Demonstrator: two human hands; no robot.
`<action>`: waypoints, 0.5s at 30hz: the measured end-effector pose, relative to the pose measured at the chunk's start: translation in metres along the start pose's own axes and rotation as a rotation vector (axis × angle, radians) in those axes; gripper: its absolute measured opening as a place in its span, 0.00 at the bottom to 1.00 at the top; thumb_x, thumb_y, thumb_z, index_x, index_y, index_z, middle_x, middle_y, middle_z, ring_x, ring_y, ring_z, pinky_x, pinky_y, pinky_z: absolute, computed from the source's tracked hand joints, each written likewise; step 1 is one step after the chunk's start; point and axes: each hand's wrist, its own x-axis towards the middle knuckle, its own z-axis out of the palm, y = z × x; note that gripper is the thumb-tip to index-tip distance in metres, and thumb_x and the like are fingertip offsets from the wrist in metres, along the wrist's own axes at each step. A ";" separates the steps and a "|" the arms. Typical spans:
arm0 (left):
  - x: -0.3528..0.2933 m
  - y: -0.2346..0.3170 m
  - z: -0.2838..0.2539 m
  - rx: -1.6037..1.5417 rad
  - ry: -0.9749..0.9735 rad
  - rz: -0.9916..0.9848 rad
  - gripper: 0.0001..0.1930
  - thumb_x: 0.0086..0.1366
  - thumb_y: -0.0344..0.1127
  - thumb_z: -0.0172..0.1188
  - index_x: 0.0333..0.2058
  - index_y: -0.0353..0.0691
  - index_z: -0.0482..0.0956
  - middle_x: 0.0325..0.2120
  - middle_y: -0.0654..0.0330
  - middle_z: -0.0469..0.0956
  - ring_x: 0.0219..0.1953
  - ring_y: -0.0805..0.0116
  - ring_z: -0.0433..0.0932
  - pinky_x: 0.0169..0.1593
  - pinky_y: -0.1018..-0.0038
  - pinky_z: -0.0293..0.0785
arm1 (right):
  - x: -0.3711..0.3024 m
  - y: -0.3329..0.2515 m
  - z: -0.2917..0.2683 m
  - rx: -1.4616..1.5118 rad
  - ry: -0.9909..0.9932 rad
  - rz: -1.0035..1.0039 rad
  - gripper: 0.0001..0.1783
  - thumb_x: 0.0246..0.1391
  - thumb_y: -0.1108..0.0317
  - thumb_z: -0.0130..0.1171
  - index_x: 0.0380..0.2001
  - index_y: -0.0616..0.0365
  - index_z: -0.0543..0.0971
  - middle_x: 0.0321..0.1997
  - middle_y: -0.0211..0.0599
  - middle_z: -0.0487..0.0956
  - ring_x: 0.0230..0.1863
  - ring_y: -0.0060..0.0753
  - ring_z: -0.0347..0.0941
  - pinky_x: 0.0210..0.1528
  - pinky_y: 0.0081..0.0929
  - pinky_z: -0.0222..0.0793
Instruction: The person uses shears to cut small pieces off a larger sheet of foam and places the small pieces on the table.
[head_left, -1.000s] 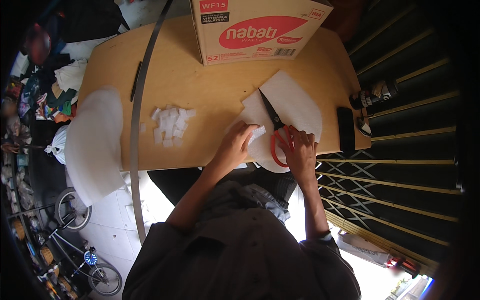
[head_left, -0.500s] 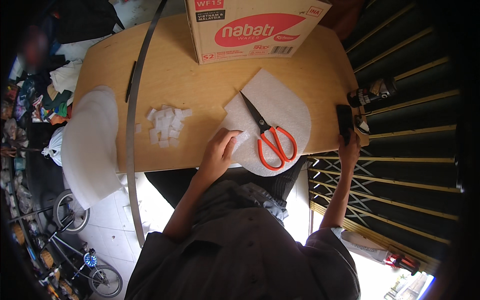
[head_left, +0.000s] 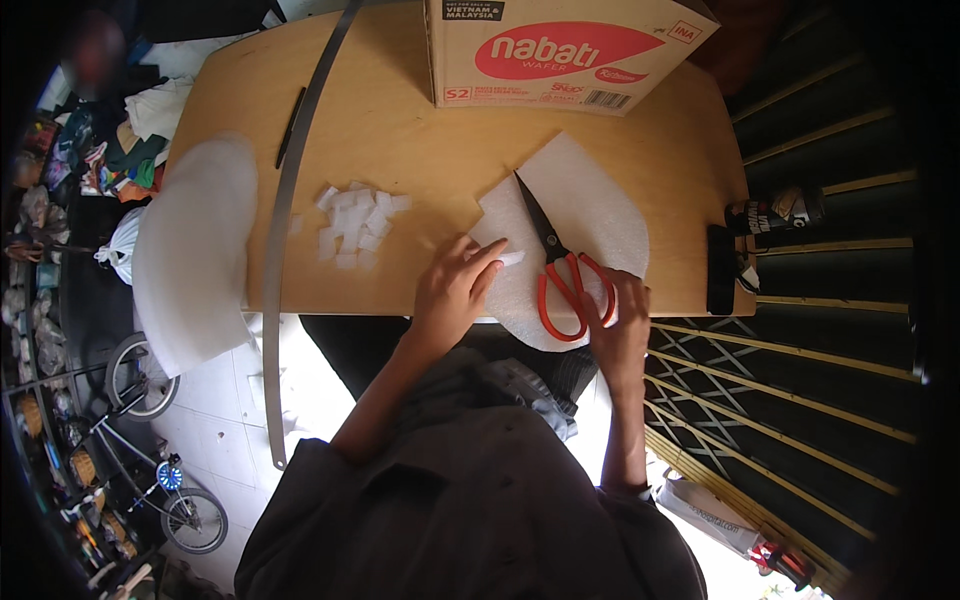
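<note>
Two hands at the middle of the frame, and the left hand (head_left: 452, 285) has a small white piece (head_left: 513, 258) pinched between thumb and forefinger, over the left side of a white foam sheet (head_left: 612, 212). Just right of centre, orange-handled scissors (head_left: 551, 243) lie on that sheet, black blades together, tip toward the upper left. The right hand (head_left: 622, 325) is at the right handle loop, fingers bent; whether it grips or only touches, I cannot tell. Now, handling: the scissors look stiff and the weightiest of the three, so take them by the loops, well clear of that point. The sheet looks light, soft, easily creased; a flat hold near an edge should suit it. And the little piece? Next to weightless, probably, and easily squashed: fingertips only, gently. Left of centre, a loose pile of similar pieces (head_left: 355, 222) sits on the wooden table (head_left: 420, 130), likely to scatter at a nudge.
</note>
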 end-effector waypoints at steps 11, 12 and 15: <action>-0.027 -0.026 -0.008 0.167 0.079 0.025 0.21 0.58 0.43 0.67 0.48 0.44 0.78 0.46 0.59 0.74 0.48 0.53 0.69 0.52 0.57 0.64 | 0.025 -0.013 0.016 -0.114 -0.255 0.088 0.27 0.52 0.58 0.68 0.49 0.65 0.76 0.42 0.49 0.81 0.40 0.50 0.80 0.44 0.40 0.75; -0.026 -0.026 -0.008 0.147 0.076 0.014 0.20 0.58 0.42 0.67 0.48 0.44 0.78 0.45 0.59 0.74 0.48 0.53 0.69 0.52 0.57 0.64 | 0.029 -0.012 0.010 -0.098 -0.283 0.069 0.26 0.53 0.59 0.67 0.48 0.67 0.76 0.41 0.51 0.81 0.38 0.50 0.81 0.43 0.39 0.76; -0.026 -0.029 -0.008 0.088 0.089 0.004 0.18 0.58 0.42 0.67 0.47 0.44 0.78 0.44 0.59 0.74 0.47 0.53 0.69 0.52 0.57 0.64 | 0.037 -0.010 -0.012 0.179 -0.516 0.257 0.22 0.56 0.61 0.65 0.45 0.71 0.77 0.33 0.47 0.83 0.31 0.37 0.81 0.36 0.33 0.76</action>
